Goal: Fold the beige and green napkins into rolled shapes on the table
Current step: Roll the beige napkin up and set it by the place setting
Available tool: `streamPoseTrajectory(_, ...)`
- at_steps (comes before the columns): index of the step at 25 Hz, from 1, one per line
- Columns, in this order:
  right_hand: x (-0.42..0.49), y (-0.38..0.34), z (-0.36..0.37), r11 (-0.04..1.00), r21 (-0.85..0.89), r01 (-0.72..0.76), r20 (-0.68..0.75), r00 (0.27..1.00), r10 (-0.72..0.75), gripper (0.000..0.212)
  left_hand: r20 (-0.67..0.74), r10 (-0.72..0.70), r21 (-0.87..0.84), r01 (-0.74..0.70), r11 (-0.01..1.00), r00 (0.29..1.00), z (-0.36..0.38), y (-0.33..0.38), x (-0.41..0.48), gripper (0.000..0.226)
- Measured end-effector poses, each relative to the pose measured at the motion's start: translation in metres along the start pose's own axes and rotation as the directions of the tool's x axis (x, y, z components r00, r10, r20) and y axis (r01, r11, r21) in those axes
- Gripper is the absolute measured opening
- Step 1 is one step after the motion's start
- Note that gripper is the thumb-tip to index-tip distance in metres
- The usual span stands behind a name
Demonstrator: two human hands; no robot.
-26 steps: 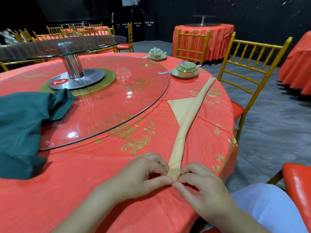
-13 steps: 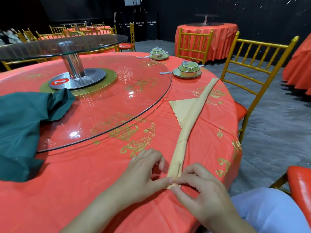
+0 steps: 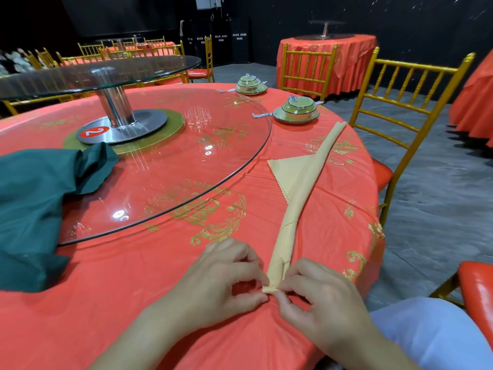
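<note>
Beige cloth napkin (image 3: pixel 298 204), rolled into a long narrow strip on the red tablecloth (image 3: pixel 133 289), runs from its near end toward the far right, and I have my left hand (image 3: pixel 221 279) and right hand (image 3: pixel 320 297) both pinching that near end, with the crumpled dark green napkin (image 3: pixel 32 209) well to the left.

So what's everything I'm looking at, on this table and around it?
beige napkin: one, beige, rolled long on the table, right of the turntable
green napkin: one, dark green, bunched at left, partly on the turntable
turntable: one, clear glass, table centre
glass tier: one, clear, on a post above the turntable
number tag: one, red, on the post's base
bowl sets: two, green and cream, table's far edge
table: one, red cloth, gold print, foreground
chairs: several, gold with red seats, around tables
other tables: several, red cloths, background
left hand: one, pinches the beige napkin's near end
right hand: one, pinches the same end
</note>
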State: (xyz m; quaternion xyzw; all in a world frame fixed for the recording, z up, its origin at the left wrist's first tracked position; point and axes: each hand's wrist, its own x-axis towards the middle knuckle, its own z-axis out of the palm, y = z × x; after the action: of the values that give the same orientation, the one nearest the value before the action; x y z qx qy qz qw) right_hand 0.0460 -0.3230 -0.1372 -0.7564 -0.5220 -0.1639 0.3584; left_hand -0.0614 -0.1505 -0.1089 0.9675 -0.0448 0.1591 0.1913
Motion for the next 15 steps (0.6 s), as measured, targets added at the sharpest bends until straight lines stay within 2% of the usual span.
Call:
streamPoseTrajectory(4,-0.004,0.001,0.002,0.997,0.082,-0.016,0.036,0.999,0.013,0.013,0.02,-0.014,-0.065,0.015,0.998,1.0,0.0,0.003,0.001,0.01)
streamPoseTrajectory(9,-0.004,0.009,0.0,0.999,0.02,-0.034,0.064,0.997,0.033,0.019,0.075,-0.102,-0.124,0.111,0.986,0.992,0.003,0.004,0.002,0.011)
streamPoseTrajectory(12,-0.007,0.007,0.002,0.994,0.055,-0.089,0.039,0.995,0.087,0.02,0.09,-0.167,-0.13,0.178,0.975,0.982,0.006,0.008,0.005,0.021)
streamPoseTrajectory(15,-0.004,0.002,0.001,0.972,0.103,-0.212,0.006,0.977,0.213,0.014,0.133,-0.267,-0.081,0.279,0.957,0.955,0.009,0.013,0.012,0.035)
